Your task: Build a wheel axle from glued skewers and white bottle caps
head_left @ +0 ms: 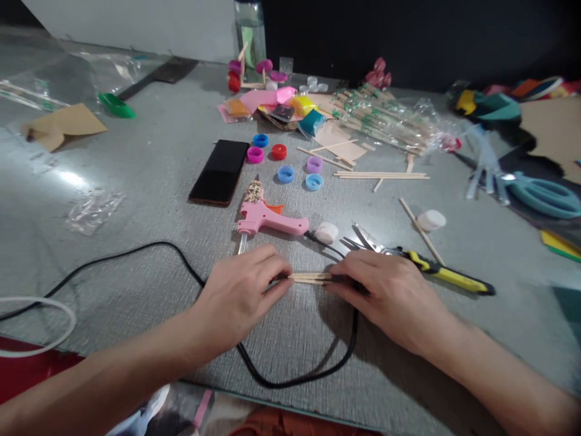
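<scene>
My left hand (247,290) and my right hand (385,290) pinch the two ends of a few thin wooden sticks (311,278) laid side by side, held level just above the table. Only the middle stretch of the sticks shows; fingers hide their ends. Just beyond my left hand lies a pink glue gun (275,219) on its side, its black cord (299,384) looping beneath both hands. Close to my right hand are scissors (365,239) and a yellow-and-black utility knife (447,275). A white cap (326,232) sits beside the glue gun's handle.
A black phone (220,172) lies past the glue gun, near several coloured bottle caps (285,174). More wooden sticks (381,175) and plastic-wrapped sticks (385,118) lie farther back. Blue-handled scissors (544,194) are at the right. A water bottle (250,42) stands at the back.
</scene>
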{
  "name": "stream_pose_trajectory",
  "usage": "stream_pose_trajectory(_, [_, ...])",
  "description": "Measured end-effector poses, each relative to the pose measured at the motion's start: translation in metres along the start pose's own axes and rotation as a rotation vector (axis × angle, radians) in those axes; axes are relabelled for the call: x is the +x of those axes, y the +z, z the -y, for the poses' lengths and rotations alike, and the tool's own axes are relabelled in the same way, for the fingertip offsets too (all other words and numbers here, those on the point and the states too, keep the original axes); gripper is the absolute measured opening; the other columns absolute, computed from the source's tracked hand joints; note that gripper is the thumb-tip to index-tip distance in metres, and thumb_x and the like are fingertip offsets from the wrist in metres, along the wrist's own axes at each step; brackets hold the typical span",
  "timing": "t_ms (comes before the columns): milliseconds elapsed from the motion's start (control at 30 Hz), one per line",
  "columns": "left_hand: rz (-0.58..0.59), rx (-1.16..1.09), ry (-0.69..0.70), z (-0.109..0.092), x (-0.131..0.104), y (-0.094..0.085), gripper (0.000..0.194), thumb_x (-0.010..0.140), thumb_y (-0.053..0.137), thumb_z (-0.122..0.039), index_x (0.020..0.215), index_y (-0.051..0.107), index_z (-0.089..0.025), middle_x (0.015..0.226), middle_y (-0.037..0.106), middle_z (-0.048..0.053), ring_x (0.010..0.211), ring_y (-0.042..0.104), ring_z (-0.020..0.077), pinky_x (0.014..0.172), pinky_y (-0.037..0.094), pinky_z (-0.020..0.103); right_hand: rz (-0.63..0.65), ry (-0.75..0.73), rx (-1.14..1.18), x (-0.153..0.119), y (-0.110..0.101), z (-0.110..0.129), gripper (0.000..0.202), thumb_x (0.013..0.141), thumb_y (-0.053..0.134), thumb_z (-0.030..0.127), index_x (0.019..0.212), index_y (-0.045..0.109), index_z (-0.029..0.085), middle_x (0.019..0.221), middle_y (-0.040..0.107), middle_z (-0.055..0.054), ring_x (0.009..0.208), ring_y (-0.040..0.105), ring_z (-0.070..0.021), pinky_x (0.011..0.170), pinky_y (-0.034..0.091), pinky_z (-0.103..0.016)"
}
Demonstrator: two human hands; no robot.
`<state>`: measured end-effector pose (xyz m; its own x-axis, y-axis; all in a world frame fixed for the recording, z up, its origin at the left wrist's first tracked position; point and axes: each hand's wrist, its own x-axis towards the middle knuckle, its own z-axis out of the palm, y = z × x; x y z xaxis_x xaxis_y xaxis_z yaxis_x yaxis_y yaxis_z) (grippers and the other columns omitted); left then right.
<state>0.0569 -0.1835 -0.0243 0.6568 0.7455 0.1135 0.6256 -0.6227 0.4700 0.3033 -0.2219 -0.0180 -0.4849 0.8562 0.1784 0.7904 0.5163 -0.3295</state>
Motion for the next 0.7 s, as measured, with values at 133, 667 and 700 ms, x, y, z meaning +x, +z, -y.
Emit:
stream_pose_trajectory(133, [-0.006, -0.007, -0.008, -0.0003, -0.0008, -0.0008, 0.01, 0.097, 0.061, -0.026, 0.095, 0.068, -0.018, 0.088, 0.065, 0.002, 0.077, 0.064, 0.0175, 0.066, 0.044, 0.03, -0.002, 0.028, 0.024, 0.0001, 0.0003, -0.0004, 0.006, 0.092, 0.071, 0.023, 0.092, 0.068, 0.017, 0.08, 0.067, -0.001, 0.071, 0.063, -0.0188, 0.064, 0.042, -0.032])
stream_pose_trajectory(667, [-0.018, -0.054, -0.026, -0.0006, 0.0021, -0.0001, 0.013, 0.097, 0.062, -0.023, 0.085, 0.067, -0.018, 0.082, 0.064, -0.001, 0.076, 0.062, 0.0163, 0.066, 0.042, 0.029, -0.005, 0.075, 0.091, -0.0023, 0.0013, -0.0001, 0.013, 0.098, 0.06, 0.016, 0.086, 0.067, 0.017, 0.077, 0.064, -0.001, 0.071, 0.06, -0.0171, 0.063, 0.04, -0.031])
stream_pose_trajectory(700, [-0.018, -0.057, -0.027, -0.0007, 0.0023, -0.0002, 0.013, 0.096, 0.062, -0.023, 0.085, 0.066, -0.018, 0.081, 0.064, -0.001, 0.076, 0.062, 0.0164, 0.066, 0.042, 0.029, -0.002, 0.079, 0.103, -0.0022, 0.0011, 0.0002, 0.013, 0.097, 0.06, 0.015, 0.086, 0.067, 0.017, 0.077, 0.064, -0.001, 0.07, 0.06, -0.0169, 0.063, 0.04, -0.03])
